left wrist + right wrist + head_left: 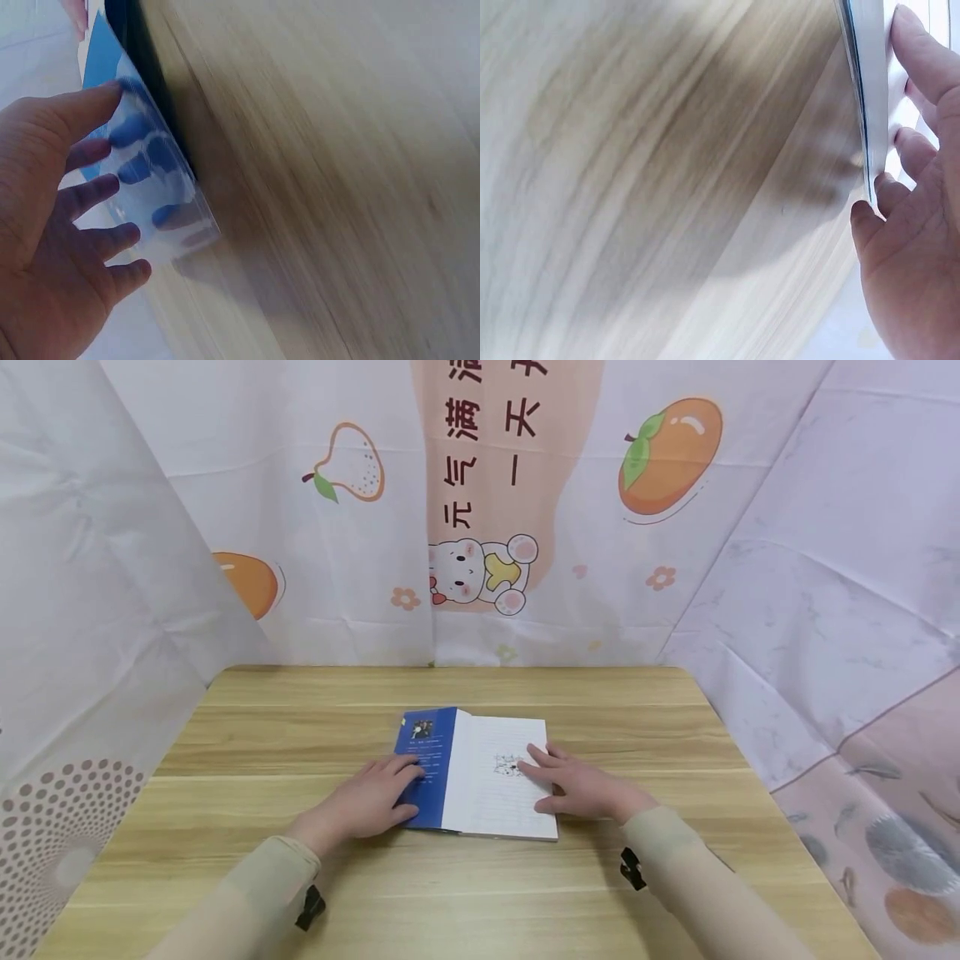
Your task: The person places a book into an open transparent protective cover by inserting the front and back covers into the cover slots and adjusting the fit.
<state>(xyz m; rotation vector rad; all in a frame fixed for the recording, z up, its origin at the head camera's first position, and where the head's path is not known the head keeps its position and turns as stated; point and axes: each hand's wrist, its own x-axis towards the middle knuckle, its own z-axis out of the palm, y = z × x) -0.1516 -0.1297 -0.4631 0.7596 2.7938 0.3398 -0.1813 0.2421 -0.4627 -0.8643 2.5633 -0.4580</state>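
An open book (487, 810) lies on the wooden table, with a blue cover flap (429, 793) on its left side. Its white right page carries a small line drawing (508, 766). My left hand (375, 797) rests on the flap's left edge, fingers spread. In the left wrist view, that hand (56, 195) has its thumb tip on the glossy flap (150, 150), which mirrors the fingers. On the right page's outer edge lies my right hand (581, 783), its fingers loosely extended over the paper. The right wrist view has this hand (922, 210) beside the book's page block (871, 82).
The wood-grain table (480, 893) extends around the book on all sides. A white curtain (337, 543) with fruit and a cartoon figure hangs behind its far edge. More patterned cloth (847, 568) hangs on the right. Small black clips (632, 868) sit at both wrists.
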